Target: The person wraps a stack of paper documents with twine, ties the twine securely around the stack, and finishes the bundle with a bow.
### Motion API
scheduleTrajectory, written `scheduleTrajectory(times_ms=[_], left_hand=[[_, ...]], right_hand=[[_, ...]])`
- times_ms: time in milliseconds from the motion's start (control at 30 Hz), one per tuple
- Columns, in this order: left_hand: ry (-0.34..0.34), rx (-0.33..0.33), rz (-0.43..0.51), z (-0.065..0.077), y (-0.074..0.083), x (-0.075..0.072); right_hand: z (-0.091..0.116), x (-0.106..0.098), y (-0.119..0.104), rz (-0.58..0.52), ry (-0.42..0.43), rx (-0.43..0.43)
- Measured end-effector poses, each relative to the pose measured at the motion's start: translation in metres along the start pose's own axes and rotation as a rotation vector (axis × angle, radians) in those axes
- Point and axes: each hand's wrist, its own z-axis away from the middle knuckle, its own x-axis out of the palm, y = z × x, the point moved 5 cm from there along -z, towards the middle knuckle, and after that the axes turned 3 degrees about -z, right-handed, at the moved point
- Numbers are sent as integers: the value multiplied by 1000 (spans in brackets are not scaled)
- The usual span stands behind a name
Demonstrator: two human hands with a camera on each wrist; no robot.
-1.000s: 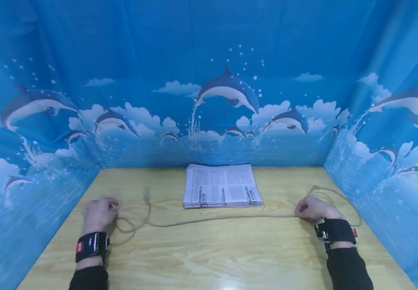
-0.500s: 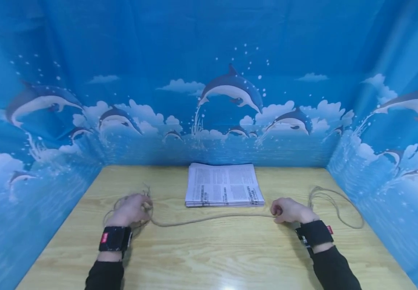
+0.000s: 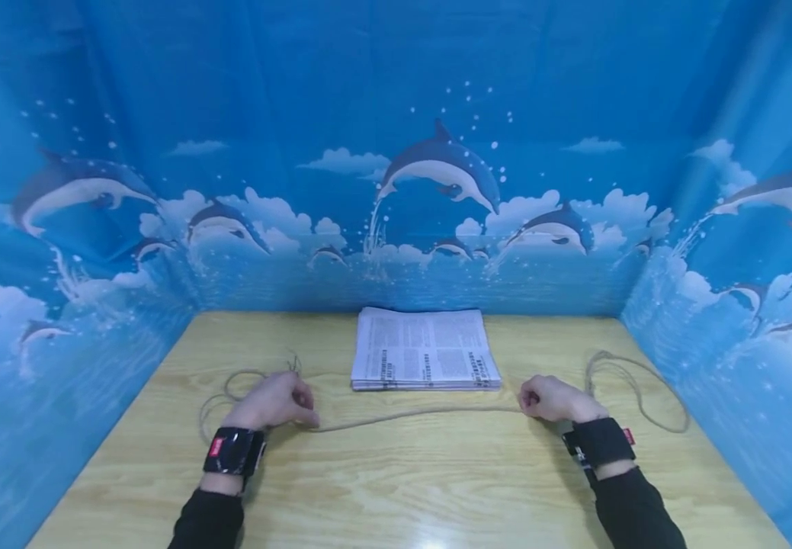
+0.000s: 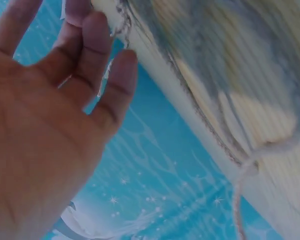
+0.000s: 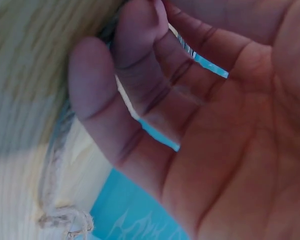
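Observation:
A thin beige rope (image 3: pixel 423 412) runs across the table between both hands, sagging slightly in front of the newspapers. My left hand (image 3: pixel 275 402) pinches it at the left, thumb and forefinger low at the tabletop. Behind that hand lie loose loops and a frayed end. My right hand (image 3: pixel 556 398) pinches the other side of the stretch, its fingers curled. More rope loops lie beyond the right wrist. In the left wrist view the other fingers (image 4: pixel 117 85) spread apart, and the pinch is hidden. In the right wrist view the rope (image 5: pixel 51 180) passes beneath the fingertips.
A stack of folded newspapers (image 3: pixel 426 351) lies at the back middle of the wooden table (image 3: pixel 423 488). Blue curtains with dolphins (image 3: pixel 396 252) enclose the table at the back and both sides.
My left hand has moved right along the rope, toward the middle. The right hand has moved left, away from the right-hand loops, then stayed almost still in the last half second.

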Motion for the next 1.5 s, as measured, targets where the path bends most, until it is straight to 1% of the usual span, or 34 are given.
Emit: scheduleTrajectory(times_ms=[33, 133, 200, 267, 333, 400, 467, 567, 633, 733, 900, 1000, 1067, 1133, 1200, 1267, 1333, 1400, 1500], left_hand=[[-10, 16, 1, -1, 2, 1], [-24, -2, -12, -1, 2, 2], [-12, -28, -37, 2, 0, 0], [22, -34, -69, 3, -3, -4], [56, 1, -92, 3, -3, -6], [71, 33, -93, 1, -2, -5], [73, 45, -85, -1, -1, -2], [66, 17, -82, -2, -1, 3], [76, -8, -92, -3, -2, 5], [94, -16, -113, -5, -1, 7], [103, 7, -149, -11, 5, 8], [109, -3, -155, -14, 9, 8], [128, 0, -157, -16, 13, 6], [148, 4, -143, -18, 19, 5], [159, 9, -116, -20, 25, 6], [151, 5, -79, -21, 31, 9], [140, -13, -34, -23, 36, 14], [139, -20, -16, -25, 40, 18], [156, -18, 0, -30, 46, 24]], right_hand=[[1, 0, 0, 2, -2, 2], [1, 2, -1, 3, -3, 2], [-1, 4, -3, 3, -2, 1], [-3, 6, -5, 10, -8, -19], [-3, 6, -4, 16, -5, -18], [-2, 5, -3, 35, 6, -26], [-1, 3, -1, 42, 11, -29], [0, 4, 2, 35, 0, -24], [-1, 5, 3, 25, -13, -21], [0, 3, 4, 12, -18, -1], [0, -2, 0, 7, 0, 7], [-2, -5, -5, 18, 37, 0], [-5, -8, -10, 34, 75, 2], [-9, -10, -14, 52, 121, 4], [-15, -11, -18, 45, 152, 16], [-22, -11, -22, 37, 166, 18], [-30, -9, -25, 14, 157, 29], [-39, -7, -25, -27, 151, 68], [-50, -3, -20, -119, 121, 176]])
